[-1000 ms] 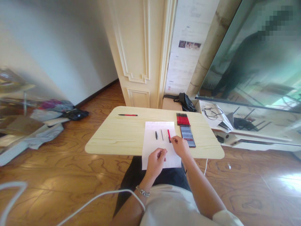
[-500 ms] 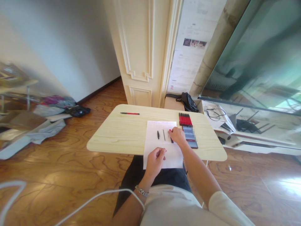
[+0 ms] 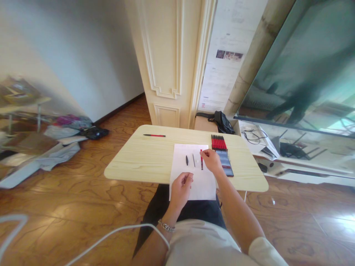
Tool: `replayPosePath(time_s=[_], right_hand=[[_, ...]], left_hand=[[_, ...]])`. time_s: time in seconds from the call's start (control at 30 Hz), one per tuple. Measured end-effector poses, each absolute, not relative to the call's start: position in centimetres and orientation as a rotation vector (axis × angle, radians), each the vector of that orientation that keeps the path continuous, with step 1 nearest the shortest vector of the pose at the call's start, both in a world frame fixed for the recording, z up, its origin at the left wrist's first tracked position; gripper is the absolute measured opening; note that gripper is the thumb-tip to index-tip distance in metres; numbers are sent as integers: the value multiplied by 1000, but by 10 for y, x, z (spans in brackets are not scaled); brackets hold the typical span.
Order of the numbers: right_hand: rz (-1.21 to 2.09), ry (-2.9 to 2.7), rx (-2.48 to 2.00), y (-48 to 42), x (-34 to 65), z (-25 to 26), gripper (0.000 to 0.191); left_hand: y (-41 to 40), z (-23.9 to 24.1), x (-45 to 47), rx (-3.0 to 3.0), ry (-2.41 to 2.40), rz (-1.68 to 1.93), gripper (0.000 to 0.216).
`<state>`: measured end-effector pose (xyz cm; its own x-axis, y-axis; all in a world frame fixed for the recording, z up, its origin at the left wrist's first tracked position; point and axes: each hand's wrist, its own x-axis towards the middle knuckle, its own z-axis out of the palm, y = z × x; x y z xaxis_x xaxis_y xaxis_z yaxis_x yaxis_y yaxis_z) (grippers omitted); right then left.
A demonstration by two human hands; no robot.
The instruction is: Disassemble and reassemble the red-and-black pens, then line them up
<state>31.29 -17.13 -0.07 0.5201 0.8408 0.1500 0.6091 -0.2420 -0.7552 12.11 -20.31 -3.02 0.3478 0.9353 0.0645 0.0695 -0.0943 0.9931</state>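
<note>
My right hand (image 3: 211,160) is over the right part of a white paper sheet (image 3: 180,192), thumb and fingertips pinched at the upper part of a red pen barrel (image 3: 202,163) with a dark lower end. Left of the barrel on the sheet are a thin dark refill (image 3: 193,160) and a short black pen part (image 3: 186,160). A tiny pale piece (image 3: 198,161) shows between refill and barrel, too small to name. My left hand (image 3: 181,187) hovers over the sheet's near left part, fingers curled and thumb against the index finger; anything inside is hidden.
A red and black pen (image 3: 154,135) lies at the far left of the pale wooden table (image 3: 130,159). Several similar pens (image 3: 219,142) stand side by side at the back right, above a phone (image 3: 227,168). A white cable (image 3: 116,229) crosses by my left arm.
My right hand has shifted slightly right, and more of the red barrel shows beside its fingertips. My left hand has drawn a little to the left, still curled. The view has moved slightly.
</note>
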Motion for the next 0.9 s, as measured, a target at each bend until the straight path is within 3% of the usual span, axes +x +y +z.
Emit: replayPosePath(time_s=[0.2, 0.53, 0.9], right_hand=[[567, -1111, -1623, -215, 273, 1, 33], [579, -1144, -1585, -238, 241, -12, 25], [288, -1423, -2112, -174, 309, -26, 22]], left_hand=[[-207, -22, 126, 1485, 922, 1003, 38], [-208, -30, 127, 1419, 860, 988, 37], [-207, -38, 126, 1446, 859, 987, 40]])
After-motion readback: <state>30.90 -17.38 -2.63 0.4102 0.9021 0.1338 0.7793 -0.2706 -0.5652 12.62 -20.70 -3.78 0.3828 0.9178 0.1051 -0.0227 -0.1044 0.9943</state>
